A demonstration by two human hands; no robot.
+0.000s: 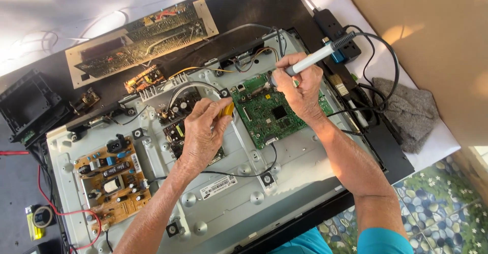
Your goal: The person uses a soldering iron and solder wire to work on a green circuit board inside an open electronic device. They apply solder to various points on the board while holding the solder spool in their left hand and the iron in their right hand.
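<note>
Now soldering iron [315, 58] gripped in right hand [300, 89] fingers, tip on green board [267, 113].

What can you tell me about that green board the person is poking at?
The green circuit board is a flat rectangle lying tilted on the pale metal back panel of an opened screen. It carries a black square chip near its middle, many tiny parts and silver connectors along its edges. The right hand rests over its upper right part, pressing the tip of a soldering iron near its top edge. A black wire plugs in at its lower edge.
</note>
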